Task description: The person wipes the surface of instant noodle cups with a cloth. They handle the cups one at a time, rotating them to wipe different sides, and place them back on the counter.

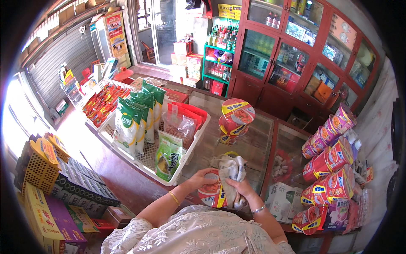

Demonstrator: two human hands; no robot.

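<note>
A red instant noodle cup point(208, 194) is tilted in front of my body, its printed lid facing up. My left hand point(200, 179) grips the cup at its far side, thumb over the rim. A crumpled pale cloth point(233, 173) with dark patches is bunched in my right hand point(241, 188), pressed against the cup's right side. The cloth hides part of the cup. Beyond my hands, a stack of red noodle cups point(236, 116) stands upright on the glass-topped counter point(257, 139).
Left on the counter is a white plastic basket point(177, 177) with bagged goods; another basket point(92, 125) holds small red packets. Stacked noodle cups point(328, 187) and white boxes point(283, 201) stand at right. Behind are a red glass-door cabinet point(258, 87) and green shelf point(219, 62). Cartons point(47, 219) lie lower left.
</note>
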